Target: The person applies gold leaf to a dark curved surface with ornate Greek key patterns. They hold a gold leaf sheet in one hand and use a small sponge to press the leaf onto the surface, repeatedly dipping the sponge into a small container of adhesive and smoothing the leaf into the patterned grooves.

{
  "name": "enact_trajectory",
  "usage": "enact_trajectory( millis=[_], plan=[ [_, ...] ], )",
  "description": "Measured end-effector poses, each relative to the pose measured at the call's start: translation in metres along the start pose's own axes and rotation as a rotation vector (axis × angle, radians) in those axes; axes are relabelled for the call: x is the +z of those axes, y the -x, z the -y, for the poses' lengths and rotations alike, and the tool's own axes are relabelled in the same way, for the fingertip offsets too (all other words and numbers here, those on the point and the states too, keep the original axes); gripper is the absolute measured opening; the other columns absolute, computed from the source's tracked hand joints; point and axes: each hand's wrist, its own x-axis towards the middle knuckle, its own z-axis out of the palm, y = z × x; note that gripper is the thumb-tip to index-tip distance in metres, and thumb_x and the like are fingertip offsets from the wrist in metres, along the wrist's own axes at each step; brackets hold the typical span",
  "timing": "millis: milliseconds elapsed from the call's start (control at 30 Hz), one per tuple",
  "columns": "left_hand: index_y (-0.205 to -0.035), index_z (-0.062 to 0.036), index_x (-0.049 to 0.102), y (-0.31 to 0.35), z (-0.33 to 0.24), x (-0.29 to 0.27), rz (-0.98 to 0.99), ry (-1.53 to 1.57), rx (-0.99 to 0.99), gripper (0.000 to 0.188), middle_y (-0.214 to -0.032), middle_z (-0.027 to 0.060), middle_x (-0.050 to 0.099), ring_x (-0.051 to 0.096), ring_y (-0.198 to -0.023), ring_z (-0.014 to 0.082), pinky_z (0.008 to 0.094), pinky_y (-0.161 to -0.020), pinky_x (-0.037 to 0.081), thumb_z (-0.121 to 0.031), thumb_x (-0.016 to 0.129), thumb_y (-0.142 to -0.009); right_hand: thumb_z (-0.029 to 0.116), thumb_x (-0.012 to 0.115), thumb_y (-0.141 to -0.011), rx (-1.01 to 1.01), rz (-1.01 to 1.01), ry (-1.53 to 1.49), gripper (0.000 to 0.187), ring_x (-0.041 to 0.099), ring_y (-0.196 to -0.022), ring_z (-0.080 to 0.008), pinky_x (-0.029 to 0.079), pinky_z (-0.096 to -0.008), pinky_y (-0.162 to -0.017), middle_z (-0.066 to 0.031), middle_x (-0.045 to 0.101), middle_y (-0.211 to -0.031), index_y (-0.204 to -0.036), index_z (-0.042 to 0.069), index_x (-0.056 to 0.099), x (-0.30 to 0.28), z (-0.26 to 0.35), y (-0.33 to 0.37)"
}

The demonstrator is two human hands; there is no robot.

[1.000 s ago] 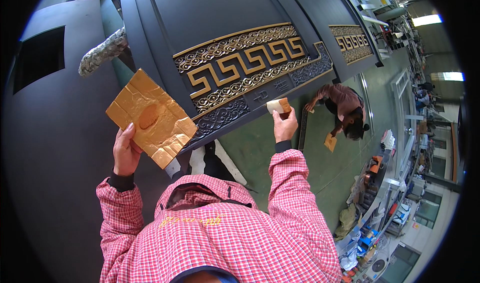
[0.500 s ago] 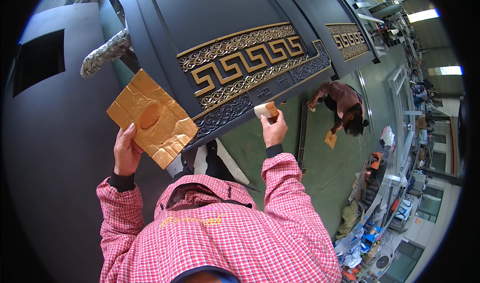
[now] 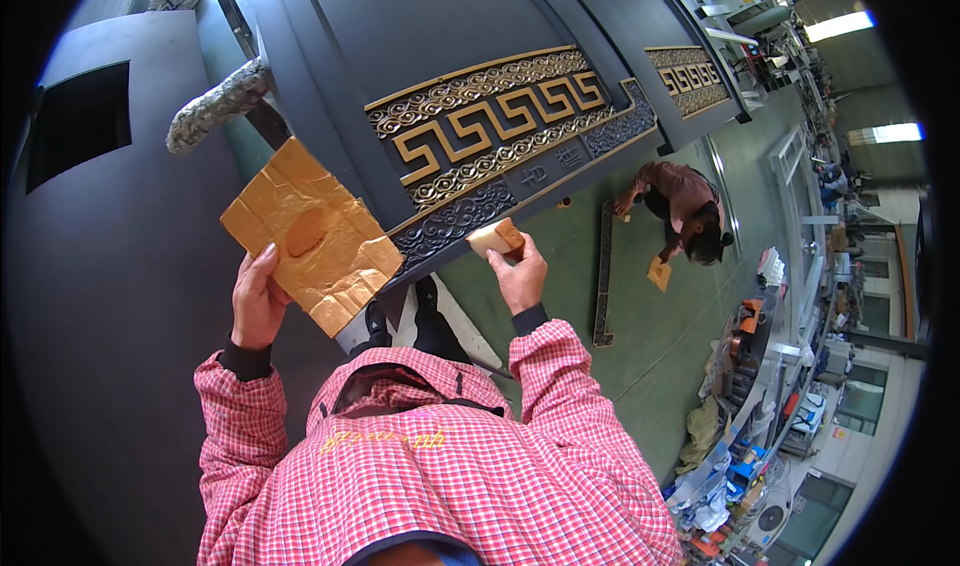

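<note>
My left hand (image 3: pixel 259 301) grips the lower left edge of a gold-coated cardboard sheet (image 3: pixel 340 266), with a darker oval patch of gold near its middle. Between the fingers of my right hand (image 3: pixel 520 276) is a small sponge block (image 3: pixel 495 238), white on one side and gold-brown on the other. The sponge is close to the lower edge of a dark grey panel (image 3: pixel 440 16); whether they touch I cannot tell. Raised ornament covers this part of the panel: a gold key-pattern band (image 3: pixel 500 116) between scrolled borders, and dark scrollwork (image 3: pixel 455 216) just beyond the sponge.
A wrapped support arm (image 3: pixel 215 106) juts out at the left beside a large dark panel (image 3: pixel 110 296). On the green floor, a co-worker (image 3: pixel 685 201) crouches by a long ornamented strip (image 3: pixel 604 276), holding a gold sheet (image 3: pixel 659 274). Tools and materials line the right side.
My right hand has moved left and slightly down with the sponge, toward the cardboard. My left hand and the cardboard have shifted only slightly.
</note>
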Motion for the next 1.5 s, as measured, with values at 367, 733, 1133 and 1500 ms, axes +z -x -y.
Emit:
enact_trajectory(
  millis=[367,733,1133,1500],
  plan=[
    [-0.123,-0.0011,0.045,0.009,-0.001,0.02,0.073,-0.092,-0.035,0.036,-0.091,0.0044,0.062,0.056,-0.064,0.0075,0.021,-0.057,0.048,-0.023,0.043,-0.095,0.012,0.065,-0.082,0.458,0.303,-1.447,0.041,0.061,-0.095,-0.0235,0.052,-0.0359,-0.082,-0.0081,0.062,-0.107,-0.121,0.009,0.052,-0.051,0.064,0.013],
    [-0.131,-0.0029,0.036,0.016,0.004,0.052,0.24,-0.053,-0.12,0.046,-0.113,0.0123,0.057,0.065,-0.091,0.0223,0.0349,-0.063,0.058,-0.028,0.045,-0.094,-0.004,0.068,-0.076,-0.24,0.283,-0.492,0.041,0.059,-0.098,-0.0149,0.048,-0.0289,-0.086,-0.0055,0.061,-0.106,-0.115,0.0,0.055,-0.048,0.163,0.037],
    [-0.13,-0.0034,0.037,0.016,0.015,0.062,0.275,-0.115,-0.135,0.046,-0.107,0.0113,0.059,0.065,-0.085,0.021,0.0325,-0.06,0.058,-0.03,0.045,-0.094,-0.001,0.073,-0.06,-0.862,0.355,0.315,0.041,0.062,-0.088,-0.0279,0.05,-0.0341,-0.078,-0.0105,0.064,-0.094,-0.098,0.005,0.061,-0.032,0.211,0.027],
    [-0.129,0.0002,0.039,0.0,0.039,0.089,0.024,-0.065,0.043,0.042,-0.116,0.0113,0.057,0.064,-0.095,0.0215,0.0317,-0.072,0.056,-0.023,0.044,-0.094,0.002,0.07,-0.066,-0.733,0.375,0.079,0.031,0.065,-0.085,-0.0269,0.051,-0.0342,-0.074,-0.013,0.065,-0.092,-0.097,0.005,0.062,-0.079,0.161,-0.076]
  ],
)
